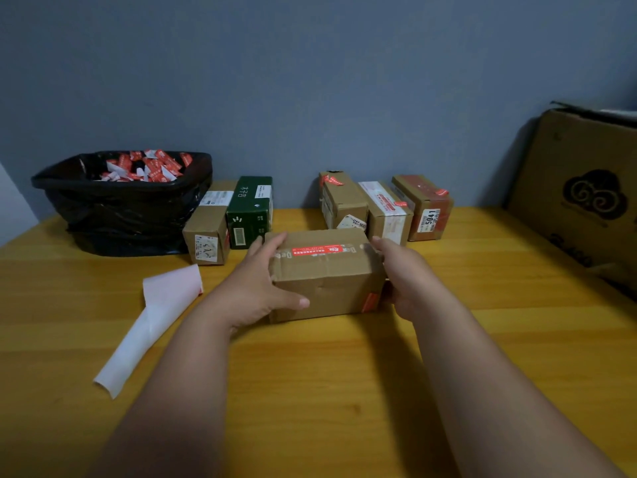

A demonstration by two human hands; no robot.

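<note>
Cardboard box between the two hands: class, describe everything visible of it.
The cardboard box is brown, oblong, closed and creased, lying flat on the wooden table. A red printed label sits on its taped top; an orange sticker marks its lower right front corner. The left hand and right hand grip its ends.

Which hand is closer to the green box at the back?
Left. The left hand grips the left end of the brown box, fingertips just in front of the green box. The right hand holds the opposite end, farther off.
</note>
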